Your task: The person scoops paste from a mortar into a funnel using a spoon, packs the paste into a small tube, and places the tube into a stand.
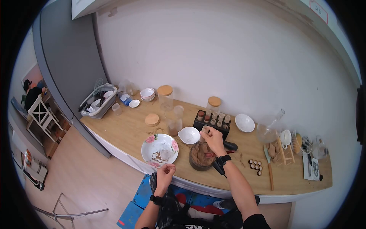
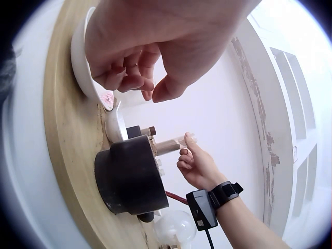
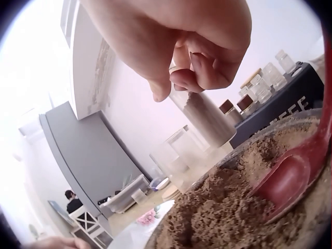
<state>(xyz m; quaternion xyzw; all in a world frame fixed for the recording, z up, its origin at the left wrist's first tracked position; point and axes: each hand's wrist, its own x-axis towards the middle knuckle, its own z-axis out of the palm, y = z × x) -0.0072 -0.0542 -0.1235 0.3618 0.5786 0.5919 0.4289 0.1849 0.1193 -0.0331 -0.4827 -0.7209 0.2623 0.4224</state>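
Note:
My right hand [image 1: 214, 142] pinches a clear glass vial [image 3: 207, 119] near its top between thumb and fingers. Brown powder fills much of the vial, which is held tilted above a dark round pot [image 2: 129, 174]. Inside the pot lies a heap of brown powder [image 3: 218, 207], with a red scoop [image 3: 290, 179] resting in it. My left hand [image 1: 166, 174] hovers by the near rim of a flowered bowl [image 1: 173, 142], fingers loosely curled around nothing. White residue and brown bits lie in that bowl. A small white spouted bowl [image 1: 189, 135] stands beside the pot.
Behind the pot, a black rack [image 1: 198, 124] holds several vials, some with brown contents. Small dark caps [image 1: 256, 166] and a long-handled spatula [image 1: 270, 168] lie to the right. Clear jars [image 1: 174, 126] stand left of the rack. A dish basin [image 1: 103, 110] sits far left.

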